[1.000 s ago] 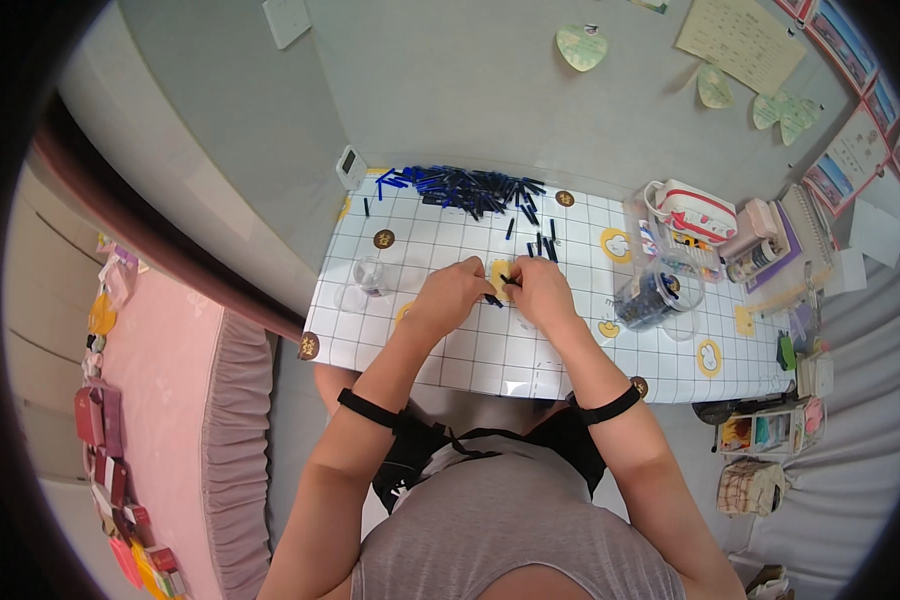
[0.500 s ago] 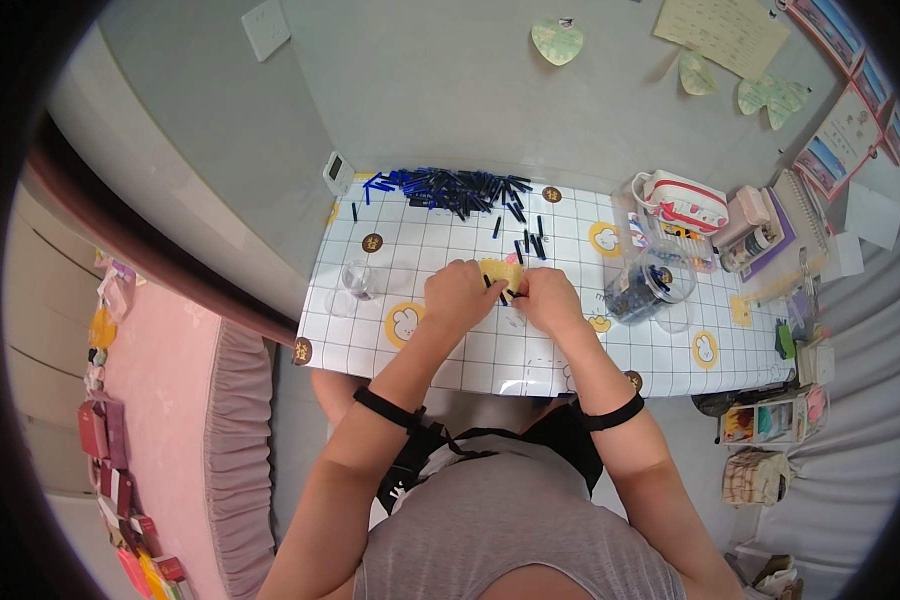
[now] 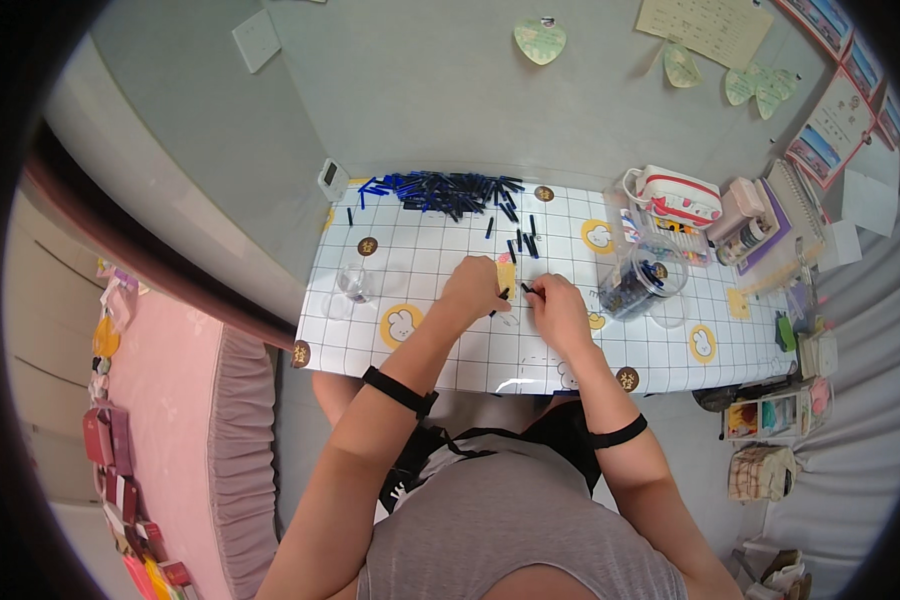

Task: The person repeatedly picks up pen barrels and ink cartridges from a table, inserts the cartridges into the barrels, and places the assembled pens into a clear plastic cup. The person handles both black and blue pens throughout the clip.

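Right hand (image 3: 562, 308): As its fingertips pinch a dark stick (image 3: 527, 288), the stick's long axis slants outward and left.
Left hand (image 3: 473, 287): nearly closed on another dark stick (image 3: 504, 295), partly hidden, across a narrow gap.
Loose sticks (image 3: 532, 246): just beyond both hands, mostly pointing away.
Pile (image 3: 440, 190): farthest, near the wall (image 3: 420, 110).

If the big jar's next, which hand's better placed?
Right hand, probably: it pinches a dark stick and is nearer the big jar. The left hand sits farther off, with the right between it and the jar.
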The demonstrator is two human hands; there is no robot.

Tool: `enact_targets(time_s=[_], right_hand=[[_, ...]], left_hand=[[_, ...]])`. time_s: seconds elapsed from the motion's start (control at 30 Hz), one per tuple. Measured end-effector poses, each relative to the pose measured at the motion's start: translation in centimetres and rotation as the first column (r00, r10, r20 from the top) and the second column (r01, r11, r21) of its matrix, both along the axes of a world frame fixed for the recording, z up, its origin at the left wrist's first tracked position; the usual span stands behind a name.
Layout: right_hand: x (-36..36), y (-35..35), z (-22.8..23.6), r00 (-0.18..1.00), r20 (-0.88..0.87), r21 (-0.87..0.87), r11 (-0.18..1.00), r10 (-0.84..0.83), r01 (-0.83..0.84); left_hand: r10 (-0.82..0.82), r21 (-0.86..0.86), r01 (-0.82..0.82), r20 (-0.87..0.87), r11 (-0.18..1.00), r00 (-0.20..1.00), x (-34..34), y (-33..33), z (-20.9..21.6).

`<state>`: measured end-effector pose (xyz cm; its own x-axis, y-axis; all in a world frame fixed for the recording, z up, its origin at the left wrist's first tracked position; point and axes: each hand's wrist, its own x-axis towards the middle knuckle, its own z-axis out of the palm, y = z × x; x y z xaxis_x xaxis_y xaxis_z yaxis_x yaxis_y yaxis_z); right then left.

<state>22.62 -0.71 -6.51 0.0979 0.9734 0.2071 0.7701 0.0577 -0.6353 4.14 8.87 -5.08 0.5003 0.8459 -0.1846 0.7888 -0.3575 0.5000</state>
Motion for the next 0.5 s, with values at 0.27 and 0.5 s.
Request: enact_targets(time_s=[0.27,0.5], right_hand=[[-0.4,-0.8,-0.5,0.952,-0.304,0.079,0.996,-0.016,0.042],[-3.0,-1.3,-2.1,0.833,-0.513,0.246,0.965,0.208,-0.090]], left_hand=[[-0.136,0.140,0.115,0.151,0.983,0.979,-2.1,-2.1,-1.0],[0.083,0.072,-0.206,0.754,0.976,0.652,-4.3,-7.1,-1.8]])
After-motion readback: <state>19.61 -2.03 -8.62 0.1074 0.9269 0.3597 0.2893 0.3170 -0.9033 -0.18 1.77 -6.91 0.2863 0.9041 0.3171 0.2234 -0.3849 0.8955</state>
